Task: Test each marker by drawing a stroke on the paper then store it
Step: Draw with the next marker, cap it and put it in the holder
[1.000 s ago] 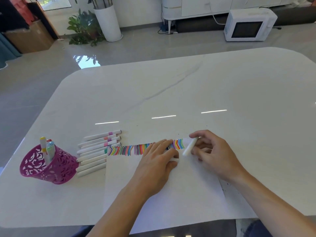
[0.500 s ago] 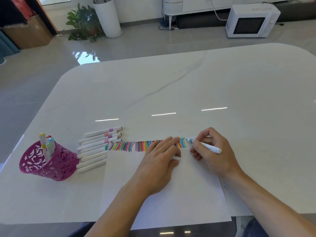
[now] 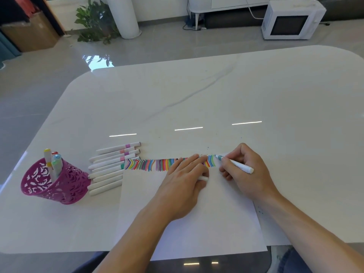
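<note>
A white paper sheet (image 3: pixel 187 223) lies on the table with a row of coloured strokes (image 3: pixel 149 164) along its top edge. My right hand (image 3: pixel 250 178) grips an uncapped white marker (image 3: pixel 239 166) in a writing hold, its teal tip touching the paper at the right end of the row. My left hand (image 3: pixel 183 186) presses flat on the sheet, and its thumb pinches a white marker cap (image 3: pixel 203 178). Several capped white markers (image 3: pixel 110 166) lie side by side left of the sheet. A pink perforated cup (image 3: pixel 59 186) at the far left holds a few markers (image 3: pixel 52 160) upright.
The white marble table (image 3: pixel 256 95) stretches far beyond and to the right of the paper. The sheet's near edge overhangs the table's front edge. A white microwave (image 3: pixel 291 20) and a plant pot (image 3: pixel 124 16) stand on the floor behind.
My right hand pulled the marker away from the cap, turned it into a writing hold and brought the tip to the paper. My left hand stayed flat on the sheet.
</note>
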`<action>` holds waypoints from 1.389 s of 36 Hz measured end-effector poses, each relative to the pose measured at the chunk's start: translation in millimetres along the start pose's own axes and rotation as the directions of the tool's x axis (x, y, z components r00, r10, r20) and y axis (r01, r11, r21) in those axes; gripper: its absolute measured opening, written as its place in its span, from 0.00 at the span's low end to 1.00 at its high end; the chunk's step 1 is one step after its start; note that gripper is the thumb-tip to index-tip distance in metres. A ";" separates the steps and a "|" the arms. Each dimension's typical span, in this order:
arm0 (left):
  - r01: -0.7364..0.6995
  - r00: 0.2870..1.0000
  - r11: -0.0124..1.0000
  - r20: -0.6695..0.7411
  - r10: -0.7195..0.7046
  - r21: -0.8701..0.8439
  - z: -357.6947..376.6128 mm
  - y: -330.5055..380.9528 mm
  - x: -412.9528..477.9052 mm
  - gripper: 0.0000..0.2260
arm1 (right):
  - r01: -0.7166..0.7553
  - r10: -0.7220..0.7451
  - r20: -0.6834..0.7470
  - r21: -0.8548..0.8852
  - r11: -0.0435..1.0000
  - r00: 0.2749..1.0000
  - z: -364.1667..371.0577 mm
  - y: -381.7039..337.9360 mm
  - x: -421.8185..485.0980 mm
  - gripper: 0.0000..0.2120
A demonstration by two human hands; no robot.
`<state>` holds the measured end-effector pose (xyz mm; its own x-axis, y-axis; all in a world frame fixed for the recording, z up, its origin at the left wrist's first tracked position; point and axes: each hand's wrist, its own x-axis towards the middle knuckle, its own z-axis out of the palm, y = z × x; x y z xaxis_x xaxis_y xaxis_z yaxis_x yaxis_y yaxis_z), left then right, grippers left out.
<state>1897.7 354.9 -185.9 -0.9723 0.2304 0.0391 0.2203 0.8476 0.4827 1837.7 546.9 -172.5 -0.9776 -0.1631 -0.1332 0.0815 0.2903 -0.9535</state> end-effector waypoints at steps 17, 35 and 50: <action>-0.004 1.000 0.999 0.008 0.004 0.039 -2.9 2.4 0.6 0.08 | -0.024 0.024 0.010 -0.005 1.000 1.000 -0.2 -0.2 3.3 0.09; 0.005 1.000 1.000 0.010 -0.006 0.030 -4.4 3.5 0.3 0.07 | -0.036 0.034 -0.039 -0.063 0.997 0.999 0.0 -8.5 1.7 0.14; 0.031 0.999 0.999 0.023 -0.031 -0.031 -3.6 1.1 0.5 0.06 | 0.000 -0.005 -0.069 -0.079 0.997 0.998 1.8 -1.5 4.1 0.13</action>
<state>1897.2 354.3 -182.2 -0.9765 0.2154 0.0040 0.1872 0.8392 0.5105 1833.9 544.2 -172.1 -0.9891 -0.0990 -0.1094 0.0663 0.3644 -0.9289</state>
